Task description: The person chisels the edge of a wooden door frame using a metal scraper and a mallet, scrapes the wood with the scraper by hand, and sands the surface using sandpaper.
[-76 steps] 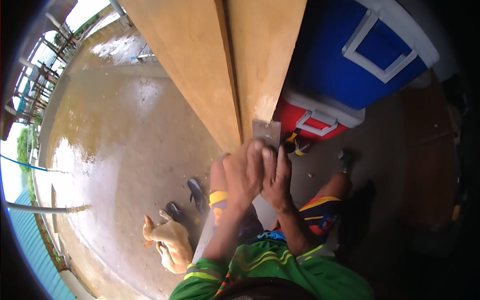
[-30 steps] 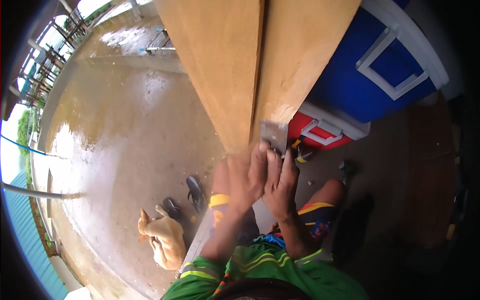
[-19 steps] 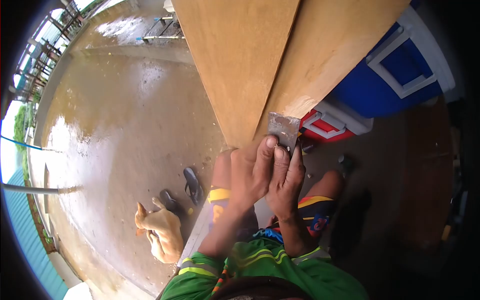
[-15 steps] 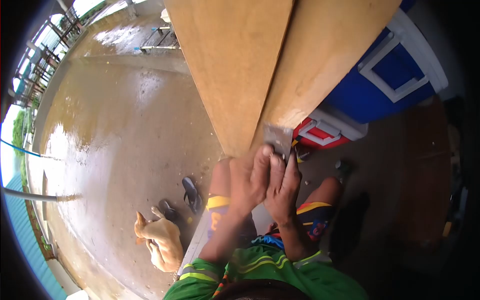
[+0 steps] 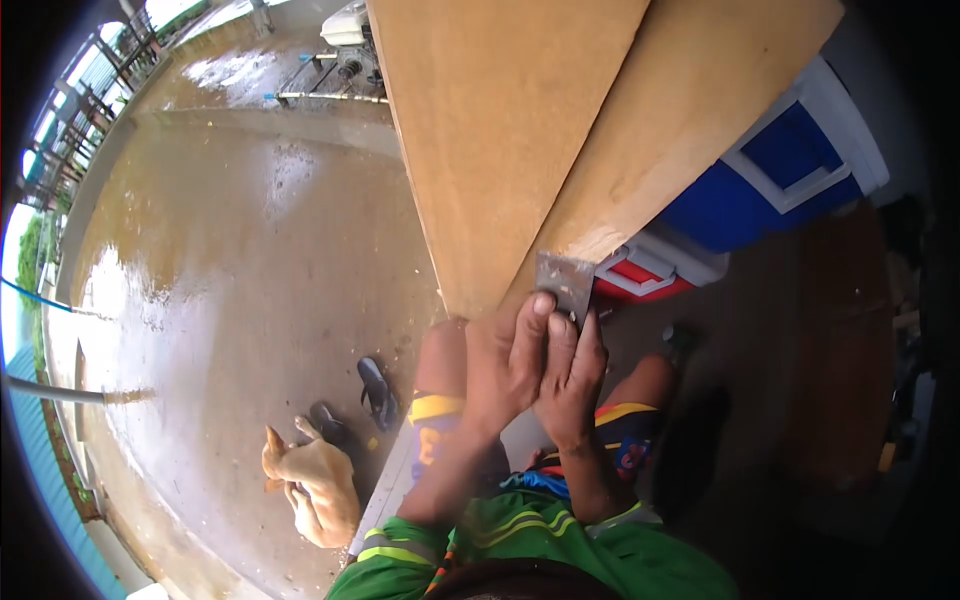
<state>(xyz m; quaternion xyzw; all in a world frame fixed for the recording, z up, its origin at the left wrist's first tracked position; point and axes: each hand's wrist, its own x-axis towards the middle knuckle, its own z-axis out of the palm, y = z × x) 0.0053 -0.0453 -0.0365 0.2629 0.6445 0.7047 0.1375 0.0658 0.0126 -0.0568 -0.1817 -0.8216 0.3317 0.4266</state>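
Note:
Both hands grip a flat metal scraper, a small grey rectangular plate with pale smears. My left hand closes on its left side, thumb pressed on the face. My right hand holds the right side, thumb beside the other thumb. The far edge of the plate meets the near end of a light brown wooden board, where the surface looks paler and scuffed. A second wooden board lies alongside on the left, its narrow end near my left knee. Fingers under the plate are partly hidden.
A blue cooler and a red cooler with white trim stand at right. A tan dog lies on the wet concrete floor near dark flip-flops. A small engine on a frame sits at upper left.
The boards have swung rightward in view, and more of the engine shows behind them. Both hands keep their grip on the scraper, which sits slightly further right in view at the board's near end.

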